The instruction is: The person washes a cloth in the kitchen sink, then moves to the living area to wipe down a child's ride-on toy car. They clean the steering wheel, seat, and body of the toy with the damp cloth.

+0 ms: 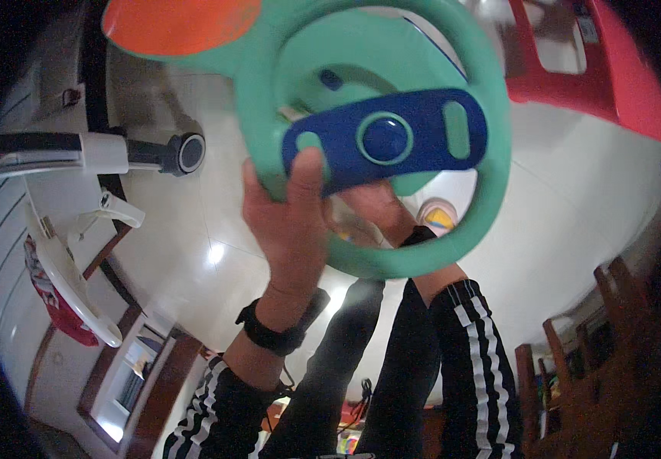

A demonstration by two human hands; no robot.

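Note:
A large green plastic toy steering wheel (494,155) with a dark blue centre bar (428,135) fills the upper middle of the head view. Orange plastic (181,26) shows on the green part at its upper left. My left hand (287,218) grips the wheel's left side, its thumb lying over the end of the blue bar. Through the wheel's lower opening I see my right hand (370,206) behind the blue bar, its fingers partly hidden; whether it grips anything there cannot be told. Both wrists wear black bands.
Red plastic furniture or a toy frame (623,86) stands at the upper right. A metal and grey post with a round end (190,154) juts in at left, above a white curved tray (78,292). Brown wooden slats (566,344) are at lower right. My legs stand on the glossy floor (193,229).

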